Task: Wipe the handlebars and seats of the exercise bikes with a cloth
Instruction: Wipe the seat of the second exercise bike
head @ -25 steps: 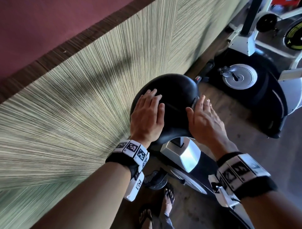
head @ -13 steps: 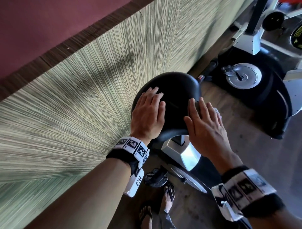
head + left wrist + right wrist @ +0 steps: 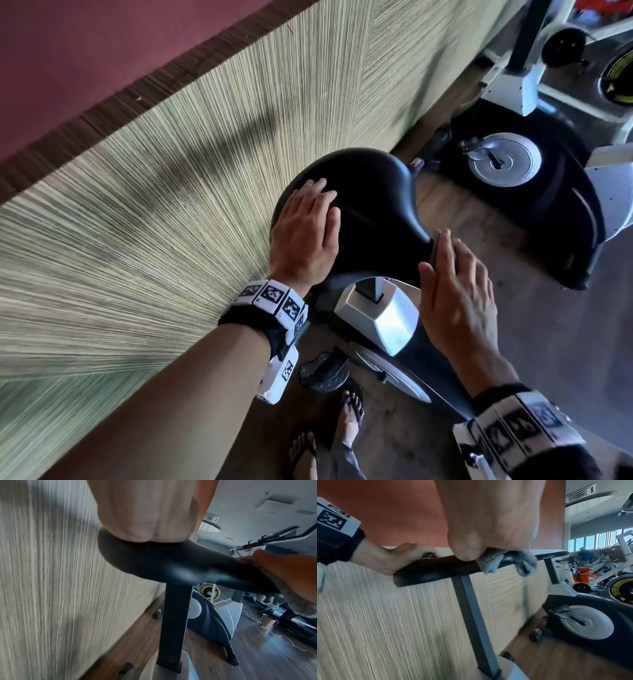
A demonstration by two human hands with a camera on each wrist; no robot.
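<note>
a striped wall [image 3: 144, 212] and wood floor [image 3: 534, 342] flank the black seat [image 3: 370, 205]. the left hand [image 3: 303, 236] lies flat on the seat's wide end, fingers together; the right hand [image 3: 455, 291] has slid to its nose. only the right wrist view shows the grey cloth [image 3: 508, 562] pressed there under straight fingers.

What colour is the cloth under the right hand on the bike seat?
Grey. The cloth shows best in the right wrist view, bunched under the right hand.
</note>
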